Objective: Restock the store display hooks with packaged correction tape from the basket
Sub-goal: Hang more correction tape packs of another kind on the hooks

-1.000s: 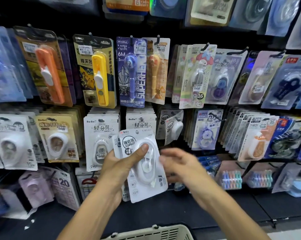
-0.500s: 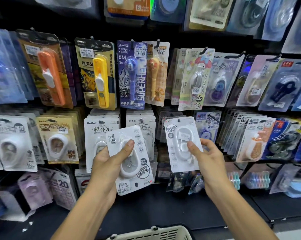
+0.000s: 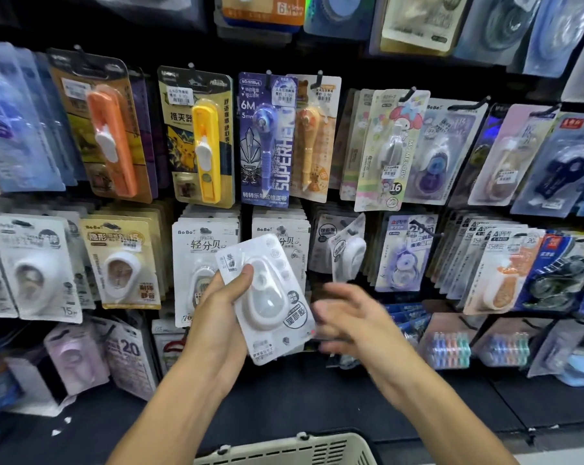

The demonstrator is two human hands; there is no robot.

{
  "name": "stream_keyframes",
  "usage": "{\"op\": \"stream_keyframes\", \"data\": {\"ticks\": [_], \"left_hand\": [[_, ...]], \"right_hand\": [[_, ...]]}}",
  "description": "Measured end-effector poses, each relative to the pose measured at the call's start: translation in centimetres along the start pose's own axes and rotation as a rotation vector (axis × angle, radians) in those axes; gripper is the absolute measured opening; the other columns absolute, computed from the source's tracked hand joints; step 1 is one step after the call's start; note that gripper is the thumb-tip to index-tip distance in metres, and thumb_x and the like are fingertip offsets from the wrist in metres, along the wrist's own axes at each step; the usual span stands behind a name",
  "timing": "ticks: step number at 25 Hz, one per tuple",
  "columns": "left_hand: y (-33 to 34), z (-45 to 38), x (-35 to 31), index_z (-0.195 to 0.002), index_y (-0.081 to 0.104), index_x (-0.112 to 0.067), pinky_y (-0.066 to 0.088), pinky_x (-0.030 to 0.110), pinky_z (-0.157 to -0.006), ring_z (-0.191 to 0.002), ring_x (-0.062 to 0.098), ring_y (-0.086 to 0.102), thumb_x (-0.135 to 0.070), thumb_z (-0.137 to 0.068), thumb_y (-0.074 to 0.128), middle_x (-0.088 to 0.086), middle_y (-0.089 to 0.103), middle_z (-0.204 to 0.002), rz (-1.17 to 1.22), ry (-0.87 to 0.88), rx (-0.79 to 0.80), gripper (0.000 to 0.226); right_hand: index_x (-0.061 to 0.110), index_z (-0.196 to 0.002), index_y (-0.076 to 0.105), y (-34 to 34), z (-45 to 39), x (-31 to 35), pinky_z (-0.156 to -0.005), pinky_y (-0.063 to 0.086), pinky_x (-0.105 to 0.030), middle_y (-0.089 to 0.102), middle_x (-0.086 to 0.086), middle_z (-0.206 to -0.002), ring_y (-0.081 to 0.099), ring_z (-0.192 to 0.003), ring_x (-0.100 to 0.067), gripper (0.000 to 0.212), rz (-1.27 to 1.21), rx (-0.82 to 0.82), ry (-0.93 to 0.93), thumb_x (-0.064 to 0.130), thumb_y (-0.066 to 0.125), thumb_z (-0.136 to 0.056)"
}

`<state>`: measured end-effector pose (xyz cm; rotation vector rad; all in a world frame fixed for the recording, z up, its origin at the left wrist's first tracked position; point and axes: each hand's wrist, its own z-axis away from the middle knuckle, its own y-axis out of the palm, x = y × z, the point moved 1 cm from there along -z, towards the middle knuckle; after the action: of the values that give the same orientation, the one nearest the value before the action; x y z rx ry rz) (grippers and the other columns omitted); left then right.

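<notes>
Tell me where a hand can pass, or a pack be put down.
Free: the dark shelf between the basket and the lowest packs. Crowded: hook rows above; the left hand grips a white pack.

The left hand (image 3: 216,313) holds a tape pack (image 3: 267,297) before the middle row of the display wall, its thumb on the pack's front. The right hand (image 3: 347,317) is just right of that pack. Another pack (image 3: 347,253) hangs tilted on a hook above the right hand. The basket (image 3: 290,449) sits below, between the forearms.
</notes>
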<state>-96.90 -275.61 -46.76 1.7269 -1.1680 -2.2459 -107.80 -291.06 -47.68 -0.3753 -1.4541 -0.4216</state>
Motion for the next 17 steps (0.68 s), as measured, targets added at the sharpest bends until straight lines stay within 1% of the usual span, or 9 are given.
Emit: {"op": "stream_keyframes", "data": {"ticks": [2,3,5,7,8,10,12,14,17], "left_hand": [[0.4,0.0,0.3,-0.123,0.066,-0.015,0.063,0.049,-0.079,-0.103,0.032,0.074,-0.021,-0.087,0.065,0.014,0.076,-0.116,0.047,0.01,0.032,0.036],[0.4,0.0,0.3,-0.124,0.065,-0.013,0.064,0.044,-0.079,-0.102,0.03,0.075,-0.017,-0.081,0.07,0.013,0.076,-0.115,0.031,0.037,0.04,0.044],[0.1,0.1,0.3,-0.118,0.066,-0.015,0.062,0.031,-0.067,-0.088,0.021,0.077,-0.014,-0.062,0.081,0.008,0.079,-0.105,-0.14,0.095,0.059,0.058],[0.1,0.5,0.7,-0.109,0.07,-0.018,0.057,0.025,-0.061,-0.083,0.019,0.077,-0.017,-0.047,0.087,0.006,0.08,-0.099,-0.37,0.063,0.128,0.064],[0.2,0.7,1.1,-0.107,0.072,-0.016,0.06,0.027,-0.065,-0.087,0.022,0.078,-0.018,-0.046,0.088,0.006,0.08,-0.1,-0.415,0.035,0.157,0.064],[0.5,0.8,1.6,-0.111,0.072,-0.015,0.063,0.033,-0.074,-0.092,0.024,0.077,-0.019,-0.054,0.087,0.007,0.08,-0.104,-0.343,0.026,0.154,0.06],[0.8,0.7,2.0,-0.116,0.071,-0.018,0.062,0.037,-0.081,-0.095,0.021,0.077,-0.02,-0.071,0.081,0.005,0.079,-0.109,-0.303,0.051,0.172,0.046],[1.0,0.7,2.5,-0.113,0.074,-0.029,0.058,0.035,-0.083,-0.094,0.012,0.075,-0.024,-0.088,0.071,-0.003,0.079,-0.109,-0.441,0.021,0.222,0.025],[0.4,0.3,3.0,-0.104,0.072,-0.038,0.052,0.033,-0.091,-0.1,0.007,0.068,-0.024,-0.094,0.068,-0.015,0.076,-0.106,-0.797,0.025,0.213,0.018]], "right_hand": [[0.007,-0.112,0.068,1.9,0.8,-0.3,-0.057,0.059,-0.028,0.077,-0.009,-0.089,0.072,-0.064,-0.019,0.025,-0.05,0.233,0.041,0.01,0.073,-0.088],[0.005,-0.104,0.071,2.2,0.8,-0.2,-0.05,0.056,-0.024,0.077,-0.011,-0.085,0.069,-0.058,-0.016,0.018,-0.091,0.2,0.021,0.007,0.074,-0.087],[0.007,-0.092,0.073,1.7,0.5,0.4,-0.046,0.052,-0.022,0.077,-0.01,-0.083,0.068,-0.057,-0.013,0.013,-0.243,-0.056,-0.065,0.012,0.076,-0.081],[0.01,-0.082,0.071,-0.1,0.0,0.8,-0.054,0.055,-0.026,0.077,-0.008,-0.084,0.07,-0.065,-0.014,0.017,-0.444,-0.245,-0.121,0.025,0.076,-0.074],[0.011,-0.085,0.072,-0.6,-0.1,1.0,-0.059,0.057,-0.029,0.078,-0.008,-0.089,0.071,-0.072,-0.017,0.023,-0.508,-0.22,-0.105,0.032,0.075,-0.075],[0.012,-0.106,0.072,-0.1,0.3,0.7,-0.068,0.059,-0.035,0.077,-0.01,-0.104,0.07,-0.086,-0.021,0.038,-0.495,0.026,-0.011,0.039,0.074,-0.08],[0.013,-0.109,0.07,1.3,0.5,-0.3,-0.073,0.059,-0.035,0.076,-0.009,-0.107,0.071,-0.088,-0.02,0.04,-0.491,0.156,0.01,0.028,0.084,-0.075],[0.014,-0.107,0.07,1.8,0.0,-0.6,-0.072,0.058,-0.031,0.077,-0.009,-0.105,0.072,-0.088,-0.02,0.037,-0.515,0.045,-0.051,0.02,0.082,-0.072],[0.016,-0.117,0.067,0.0,-1.4,0.8,-0.075,0.059,-0.035,0.078,-0.007,-0.109,0.074,-0.096,-0.024,0.036,-0.419,-0.091,-0.158,0.022,0.071,-0.082]]}}
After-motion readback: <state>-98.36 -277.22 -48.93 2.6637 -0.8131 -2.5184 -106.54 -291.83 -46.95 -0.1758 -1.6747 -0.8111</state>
